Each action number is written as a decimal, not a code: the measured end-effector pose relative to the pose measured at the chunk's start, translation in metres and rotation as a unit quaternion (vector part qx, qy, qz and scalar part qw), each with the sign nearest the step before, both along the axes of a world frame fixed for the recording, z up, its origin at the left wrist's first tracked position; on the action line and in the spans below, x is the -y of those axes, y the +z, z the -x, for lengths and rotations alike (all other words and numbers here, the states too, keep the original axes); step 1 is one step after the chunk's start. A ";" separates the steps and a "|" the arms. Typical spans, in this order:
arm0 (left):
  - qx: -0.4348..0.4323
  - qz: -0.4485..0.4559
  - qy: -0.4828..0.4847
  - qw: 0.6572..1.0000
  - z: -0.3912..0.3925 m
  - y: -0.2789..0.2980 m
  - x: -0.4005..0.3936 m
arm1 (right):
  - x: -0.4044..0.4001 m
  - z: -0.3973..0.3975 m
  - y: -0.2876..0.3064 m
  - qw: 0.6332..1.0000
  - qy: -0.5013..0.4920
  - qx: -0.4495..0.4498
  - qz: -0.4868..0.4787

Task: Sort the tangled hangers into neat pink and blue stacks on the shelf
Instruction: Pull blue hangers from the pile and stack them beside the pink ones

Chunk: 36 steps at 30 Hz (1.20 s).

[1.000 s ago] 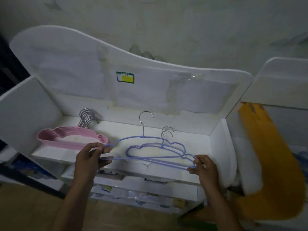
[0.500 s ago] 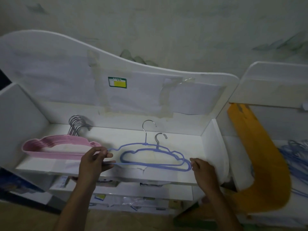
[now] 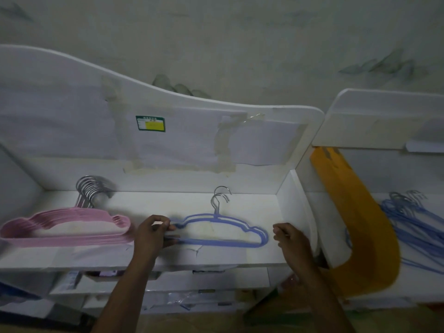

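A stack of several pink hangers [image 3: 72,227] lies at the left of the white shelf [image 3: 144,258], its metal hooks pointing to the back. In the shelf's middle lie two blue hangers [image 3: 223,242], one on the other, hooks aligned. My left hand [image 3: 153,234] pinches the left end of the blue hangers. My right hand [image 3: 292,239] hovers just right of their right end, off them, fingers loosely curled with nothing in them. A tangled heap of blue hangers [image 3: 413,224] sits on the neighbouring shelf at the far right.
The shelf's tall back panel [image 3: 168,140] carries taped paper and a green and yellow label [image 3: 150,124]. A white side wall [image 3: 295,207] closes the shelf on the right. A curved yellow-orange piece [image 3: 360,224] stands between the two shelves. Lower shelves hold small packets.
The blue hanger I held has come down onto the other blue hanger on the shelf. My right hand has let go of its right end; my left hand still holds the left end.
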<state>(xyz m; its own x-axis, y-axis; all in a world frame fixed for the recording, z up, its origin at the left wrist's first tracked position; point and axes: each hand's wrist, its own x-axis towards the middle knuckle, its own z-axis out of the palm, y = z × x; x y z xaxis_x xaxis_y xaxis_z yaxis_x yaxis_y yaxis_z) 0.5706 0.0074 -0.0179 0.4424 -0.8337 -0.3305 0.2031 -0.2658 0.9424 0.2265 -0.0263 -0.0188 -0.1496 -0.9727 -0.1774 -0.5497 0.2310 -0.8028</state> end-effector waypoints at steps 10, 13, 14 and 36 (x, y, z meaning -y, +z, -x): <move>0.414 -0.034 -0.081 0.906 -0.018 -0.036 0.009 | 0.002 -0.010 -0.003 0.996 0.042 -0.077 -0.021; 0.454 -0.035 -0.105 0.884 -0.021 -0.039 0.010 | 0.005 -0.016 -0.005 0.993 0.061 -0.100 -0.029; 0.469 -0.039 -0.121 0.874 -0.021 -0.038 0.011 | 0.007 -0.019 -0.006 0.991 0.067 -0.112 -0.023; 0.531 -0.062 -0.213 0.818 -0.022 -0.030 0.016 | 0.038 -0.043 -0.019 0.932 0.158 -0.324 0.043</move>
<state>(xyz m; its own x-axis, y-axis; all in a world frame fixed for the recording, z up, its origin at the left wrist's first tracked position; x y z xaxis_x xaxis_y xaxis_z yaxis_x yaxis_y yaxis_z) 0.5928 -0.0086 -0.0476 0.2128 -0.9761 -0.0432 -0.8481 -0.2065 0.4879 0.2699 -0.0641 -0.0375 0.0978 -0.9929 -0.0677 -0.9552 -0.0746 -0.2863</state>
